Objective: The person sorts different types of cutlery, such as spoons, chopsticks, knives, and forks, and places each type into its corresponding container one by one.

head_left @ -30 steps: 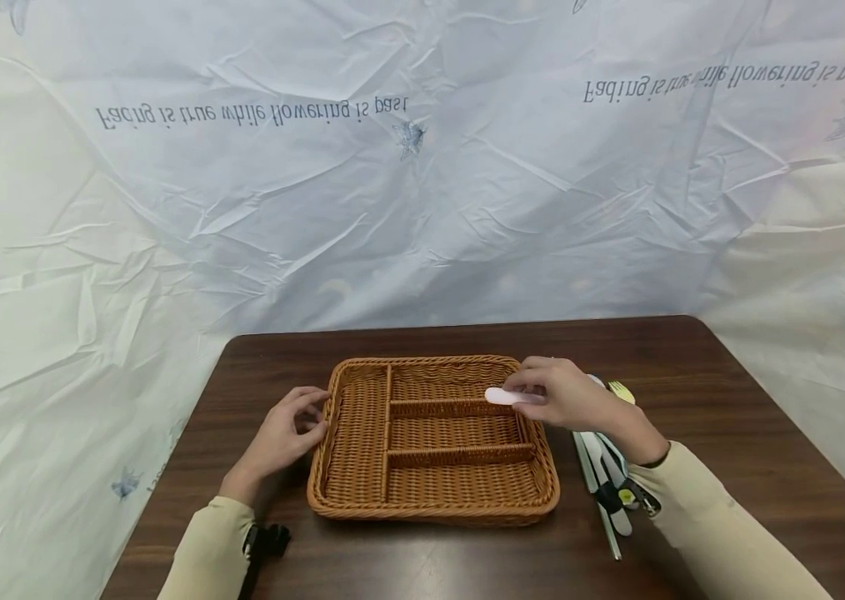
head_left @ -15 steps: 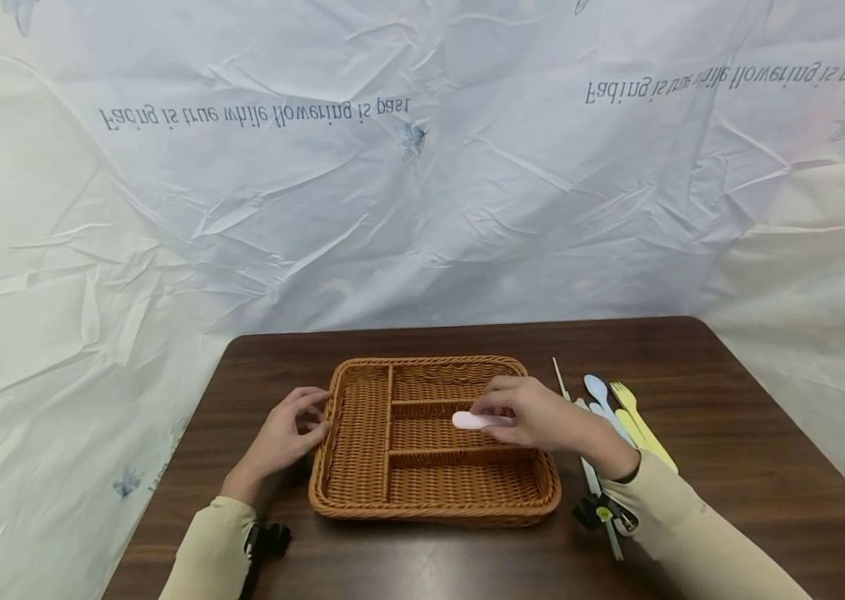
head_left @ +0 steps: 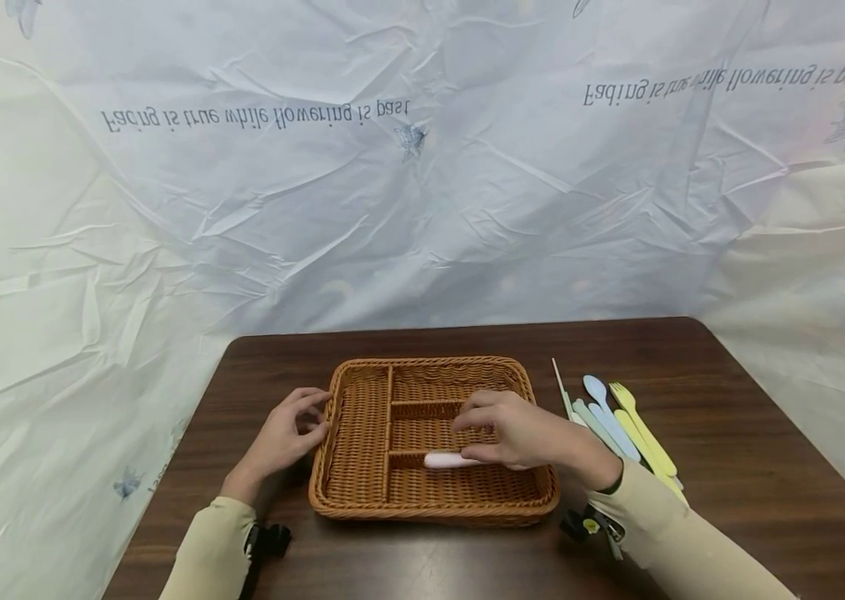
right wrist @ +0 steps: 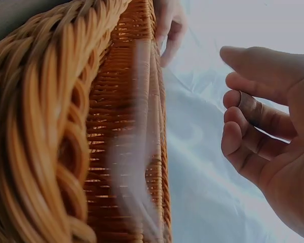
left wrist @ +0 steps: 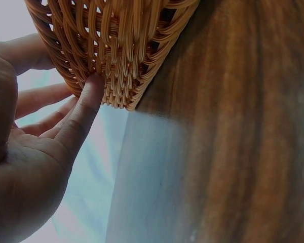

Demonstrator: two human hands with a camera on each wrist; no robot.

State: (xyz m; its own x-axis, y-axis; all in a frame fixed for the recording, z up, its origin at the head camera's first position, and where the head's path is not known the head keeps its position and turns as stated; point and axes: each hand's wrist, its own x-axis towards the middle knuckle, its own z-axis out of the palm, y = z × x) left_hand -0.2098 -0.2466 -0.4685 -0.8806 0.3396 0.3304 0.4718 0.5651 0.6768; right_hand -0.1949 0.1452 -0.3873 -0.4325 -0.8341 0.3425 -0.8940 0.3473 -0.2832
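A pale pink utensil (head_left: 443,460) shows at the near divider of a woven basket (head_left: 433,512), over or in the nearest of the three right-hand compartments, as I follow the feed from a distance. Half a second ago the right hand (head_left: 516,429) pinched it above the middle compartment; now it has come closer to the near edge of the desk (head_left: 752,467), and the right grip is spread, thumb and fingers apart with nothing between them. The right wrist view shows the utensil blurred and a gap between it and the fingers, so I take it as let go, though I cannot tell whether it touches the compartment's floor. I judge this one placing all but finished; whether the piece is a spoon or a knife I cannot make out. The basket stands toward the desk's far edge, a little left of its middle. The left hand (head_left: 287,433) is where it was, its grip loosely curved and resting against the basket's left wall; I read that as steadying. Between the basket and the desk's right edge lie a yellow fork (head_left: 642,427), a light blue spoon (head_left: 596,388) and a thin stick (head_left: 559,382). Beyond the far edge hangs a printed cloth (head_left: 422,217).
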